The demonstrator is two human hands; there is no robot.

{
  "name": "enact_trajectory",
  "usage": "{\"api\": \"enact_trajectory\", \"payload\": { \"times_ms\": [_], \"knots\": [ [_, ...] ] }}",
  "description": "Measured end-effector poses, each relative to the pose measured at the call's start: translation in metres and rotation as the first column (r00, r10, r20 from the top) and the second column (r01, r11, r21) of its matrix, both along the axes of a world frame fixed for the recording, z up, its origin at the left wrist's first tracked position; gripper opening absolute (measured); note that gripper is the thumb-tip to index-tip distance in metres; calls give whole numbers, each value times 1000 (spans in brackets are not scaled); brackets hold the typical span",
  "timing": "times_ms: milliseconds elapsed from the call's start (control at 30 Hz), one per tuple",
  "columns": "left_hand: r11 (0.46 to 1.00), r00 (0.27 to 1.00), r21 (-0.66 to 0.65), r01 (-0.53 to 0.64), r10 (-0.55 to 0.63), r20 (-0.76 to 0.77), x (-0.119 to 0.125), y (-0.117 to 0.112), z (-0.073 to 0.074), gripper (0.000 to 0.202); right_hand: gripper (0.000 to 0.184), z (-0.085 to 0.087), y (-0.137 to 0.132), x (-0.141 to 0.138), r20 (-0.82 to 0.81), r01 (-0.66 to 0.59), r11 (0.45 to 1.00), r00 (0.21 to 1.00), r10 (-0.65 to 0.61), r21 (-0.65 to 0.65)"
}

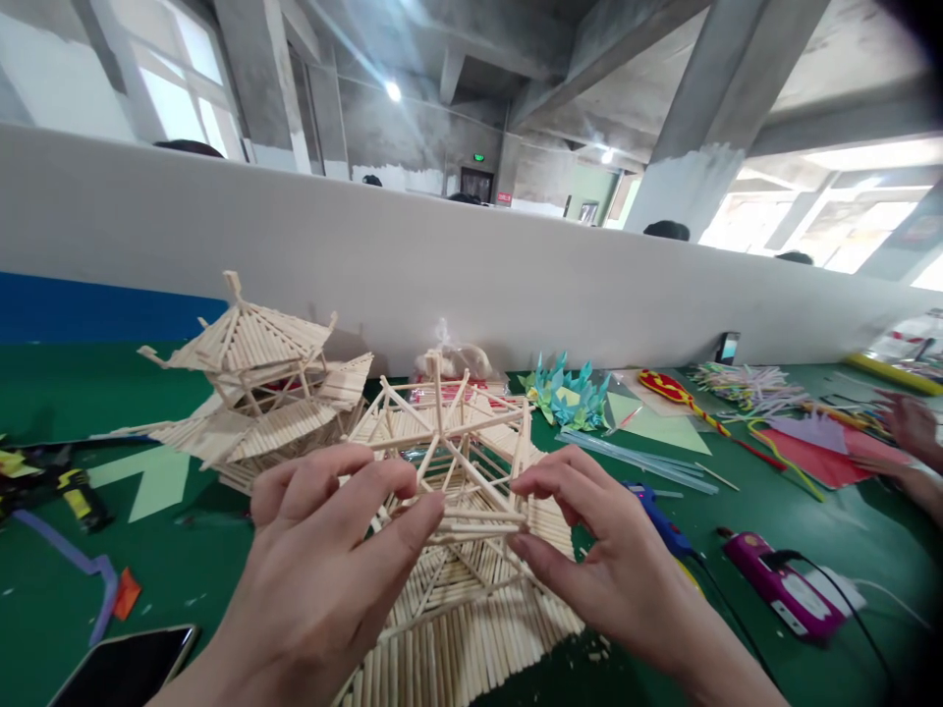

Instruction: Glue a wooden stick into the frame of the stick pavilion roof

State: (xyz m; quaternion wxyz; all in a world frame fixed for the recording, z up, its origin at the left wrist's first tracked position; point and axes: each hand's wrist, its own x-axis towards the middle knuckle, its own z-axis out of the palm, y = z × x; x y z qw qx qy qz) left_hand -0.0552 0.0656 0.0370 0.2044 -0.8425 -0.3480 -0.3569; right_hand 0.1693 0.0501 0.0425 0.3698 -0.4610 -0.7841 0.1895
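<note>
Your stick model [471, 535] stands on the green worktop [221, 570] right in front of you, between your 2 hands. Its lower roof of close-set sticks spreads out toward you, and an open frame of thin sticks rises above it, with 1 upright post in the middle.

Your right hand [611, 530] has thumb and forefinger pinched on the near right corner of that frame. Your left hand [324, 550] is at the near left side, thumb and forefinger close to the same crosspiece; the fingertips overlap the sticks, so I can't tell whether they grip it.

Behind your left hand sits a stick pagoda [250, 339] with 2 roofs, and a phone [125, 668] lies at the near left edge. Past your right hand you have a blue glue gun [663, 525], a purple power strip [785, 584] and some clear glue sticks [640, 460]. A blue paper flower [567, 393] stands farther back, near the white partition [442, 265]. At the far right, another person's hand [917, 432] is over the worktop, near red paper [810, 462].
</note>
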Motion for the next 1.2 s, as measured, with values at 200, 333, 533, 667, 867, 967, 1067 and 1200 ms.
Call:
{"api": "enact_trajectory", "payload": {
  "times_ms": [200, 333, 533, 667, 867, 967, 1067, 1200],
  "knots": [
    [1000, 1000, -13, 15, -14, 25, -2, 2, -2, 17, 26, -4, 2, -3, -48, 7, 1000, 999, -6, 23],
    [1000, 999, -14, 20, -20, 29, -2, 3, -3, 18, 26, -6, 4, -3, -69, 10, 999, 998, -7, 47],
    [999, 998, -12, 42, -42, 40, -1, 4, -1, 20, 26, -9, 3, -4, -90, 23, 998, 996, -18, 53],
    [999, 999, -8, 48, -48, 16, -1, 4, 0, 21, 25, -10, 3, -4, -102, 24, 998, 995, -17, 65],
    [998, 999, 47, 44, -43, -12, -1, 7, 3, 20, 25, -10, 3, -5, -107, 26, 998, 994, -19, 59],
    [997, 999, 81, 5, -2, -34, 0, 5, 4, 18, 24, -10, 3, -7, -108, 29, 998, 994, -22, 62],
    [991, 996, 125, -41, 50, -71, 2, 2, 5, 15, 24, -8, 4, -8, -108, 27, 997, 994, -20, 67],
    [984, 987, 173, -33, 59, -149, 12, -2, 4, 23, 25, -6, 3, -8, -111, 21, 997, 994, -13, 73]
  ]
}}
